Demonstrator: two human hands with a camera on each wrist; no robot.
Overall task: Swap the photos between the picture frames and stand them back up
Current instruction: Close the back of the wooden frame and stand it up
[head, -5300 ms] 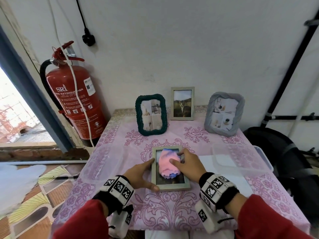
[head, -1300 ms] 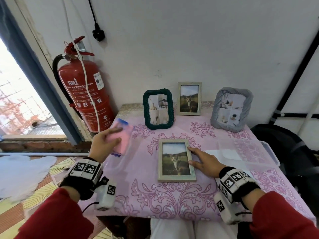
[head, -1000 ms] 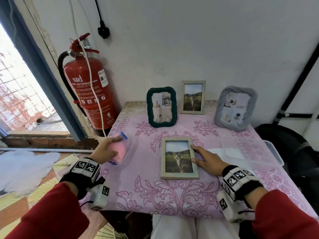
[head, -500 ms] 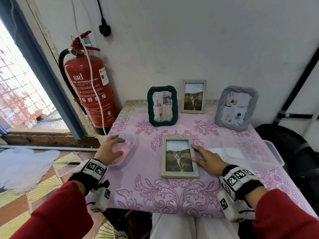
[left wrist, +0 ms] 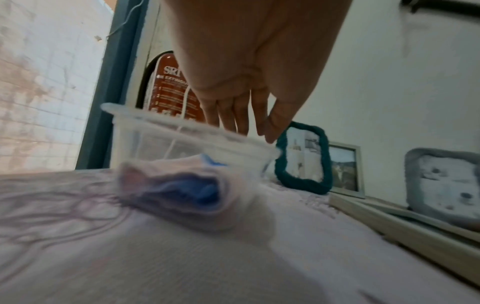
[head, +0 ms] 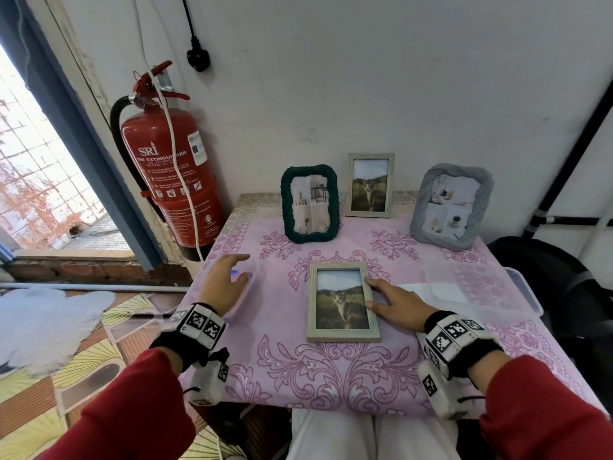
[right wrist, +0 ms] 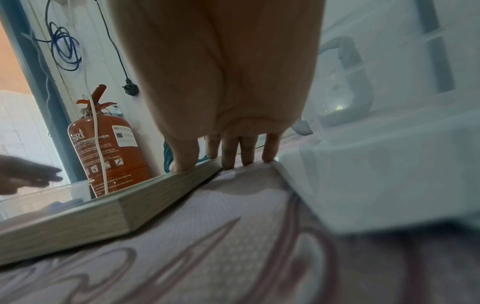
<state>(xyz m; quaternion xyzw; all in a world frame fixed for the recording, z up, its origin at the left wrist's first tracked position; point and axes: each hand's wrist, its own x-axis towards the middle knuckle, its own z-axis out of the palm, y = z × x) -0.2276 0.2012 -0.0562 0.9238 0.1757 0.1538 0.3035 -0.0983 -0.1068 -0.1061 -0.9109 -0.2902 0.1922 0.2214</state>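
Note:
A light wooden frame (head: 341,302) with a cat photo lies flat, face up, at the table's middle. My right hand (head: 378,293) rests against its right edge. In the right wrist view the thumb lies on the frame's rim (right wrist: 145,191) and the straight fingers (right wrist: 228,156) touch the cloth beside it. My left hand (head: 237,270) hovers open, holding nothing, over a clear tub (left wrist: 187,144) that holds a pink-and-blue cloth (left wrist: 182,185). Three frames stand along the wall: green (head: 310,204), light wood with a cat photo (head: 370,185), grey (head: 451,207).
A red fire extinguisher (head: 172,180) stands against the wall left of the table. A clear plastic box (head: 491,287) with a white sheet beside it sits at the right. The pink patterned tablecloth (head: 331,366) covers the table. A dark bag (head: 557,287) lies past the right edge.
My left hand carried the pink-and-blue cloth to the left, set it in the clear tub and let go, and now hovers above it. The right hand stayed at the frame's right edge.

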